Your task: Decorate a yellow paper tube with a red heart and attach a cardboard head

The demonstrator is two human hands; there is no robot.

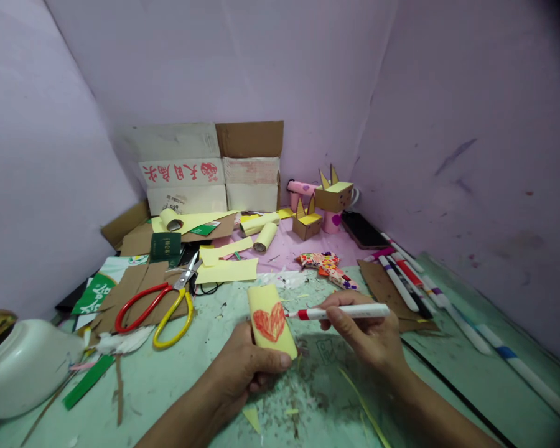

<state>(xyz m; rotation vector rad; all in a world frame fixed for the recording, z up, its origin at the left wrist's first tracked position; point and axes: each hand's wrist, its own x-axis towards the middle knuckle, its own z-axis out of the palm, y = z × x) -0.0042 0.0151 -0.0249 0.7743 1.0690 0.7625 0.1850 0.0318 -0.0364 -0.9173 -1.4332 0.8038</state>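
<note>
My left hand (254,354) grips a yellow paper-covered piece (261,297) by its lower end, thumb across the front. A red heart (269,322), coloured in with marker strokes, shows on its face. In my right hand (371,330) is a red marker (348,311) with a white barrel, pinched between thumb and fingers. Its red end points left and its tip is right beside the heart's right edge; whether it touches the paper I cannot tell.
Scissors (180,289) with red and yellow handles lie left, near cardboard and yellow strips (227,272). Cardboard animal heads (307,225), yellow rolls (266,237) and a phone (364,230) sit behind. Several markers (398,283) line the right side; a white pot-like vessel (32,361) stands left.
</note>
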